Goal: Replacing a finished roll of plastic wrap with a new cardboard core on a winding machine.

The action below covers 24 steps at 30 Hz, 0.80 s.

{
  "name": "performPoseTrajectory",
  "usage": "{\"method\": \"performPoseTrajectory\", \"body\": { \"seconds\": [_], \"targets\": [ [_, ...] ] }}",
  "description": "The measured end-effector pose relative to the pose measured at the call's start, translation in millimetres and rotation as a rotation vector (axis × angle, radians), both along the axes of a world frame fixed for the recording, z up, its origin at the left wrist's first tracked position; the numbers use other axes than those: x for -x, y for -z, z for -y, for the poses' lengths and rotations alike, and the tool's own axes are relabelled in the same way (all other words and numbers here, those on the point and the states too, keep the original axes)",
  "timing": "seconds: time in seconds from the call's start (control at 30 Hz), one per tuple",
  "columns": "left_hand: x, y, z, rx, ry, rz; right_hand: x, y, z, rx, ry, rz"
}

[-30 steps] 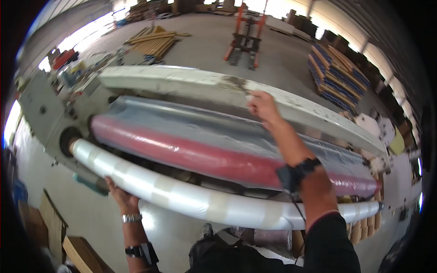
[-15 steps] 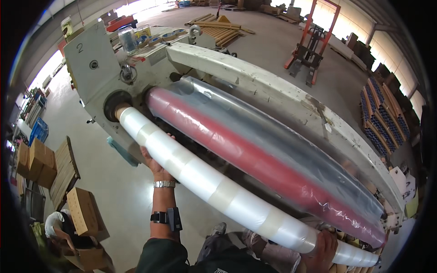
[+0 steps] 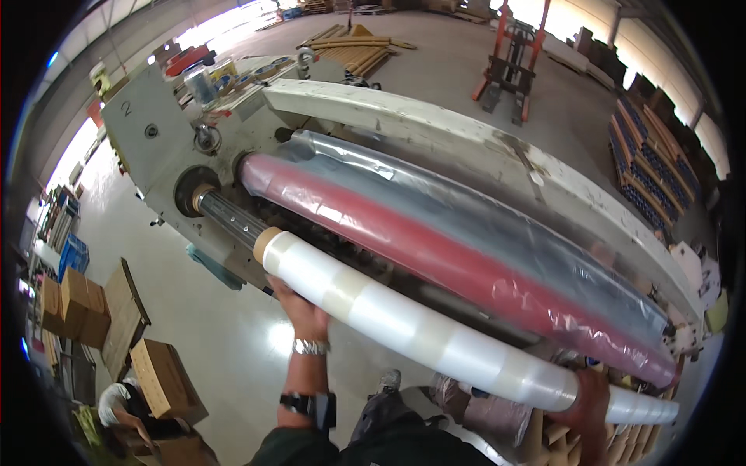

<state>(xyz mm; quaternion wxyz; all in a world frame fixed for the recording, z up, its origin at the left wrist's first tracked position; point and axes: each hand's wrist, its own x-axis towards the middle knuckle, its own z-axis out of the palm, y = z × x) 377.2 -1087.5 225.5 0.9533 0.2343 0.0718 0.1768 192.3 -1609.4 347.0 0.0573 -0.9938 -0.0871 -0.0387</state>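
Head view: at far left, a blue plastic crate [image 3: 74, 255] and brown cardboard boxes [image 3: 84, 307] are seen on the grey floor [image 3: 241, 380], with a flat wooden board [image 3: 124, 320] laid just beside the boxes. Below it, a tall brown carton [image 3: 159, 380] is placed near a crouching co-worker [image 3: 116, 408]. Farther right, a black round flange [image 3: 193, 192] is mounted on a pale grey machine side plate [image 3: 151, 109]. From the flange, a dark metal shaft [image 3: 231, 217] is extended, its bare stretch left exposed up to a brown cardboard core [image 3: 264, 243]. Around the shaft, a long white film roll with pale beige bands [image 3: 388, 320] is carried, slanting down to the right, its left end held well apart from the flange. Near that end, the left hand [image 3: 301, 307] is cupped against the underside; how far its fingers are closed cannot be told. Behind, a red roll wrapped in clear film [image 3: 435, 281] is laid roughly alongside, and a pale metal beam [image 3: 435, 120] is set beyond it. Toward the right end, the white roll is clasped by the right hand [image 3: 588, 400], curled over it. At far right, tubes with dark blue ends [image 3: 646, 167] are stacked.
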Motion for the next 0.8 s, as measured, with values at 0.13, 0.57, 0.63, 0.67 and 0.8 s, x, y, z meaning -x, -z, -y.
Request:
{"method": "performPoseTrajectory", "body": {
  "seconds": [0.13, 0.57, 0.63, 0.67, 0.8],
  "targets": [
    [-40, 6, 2, 0.069, 0.218, 0.204, 10, -10, 34, -0.023, -0.081, 0.05],
    [52, -9, 127, -1.022, -0.107, -0.182, 115, 42, 140, 0.117, 0.219, 0.36],
    [66, -3, 162, -1.105, -0.095, -0.133, 136, 50, 188, 0.251, 0.235, 0.545],
    [73, 0, 182, -1.139, -0.081, -0.103, 145, 55, 217, 0.259, 0.255, 0.554],
    [95, 26, 249, -1.297, 0.041, 0.096, 184, 28, 328, 0.208, 0.266, 0.369]
  ]
}}
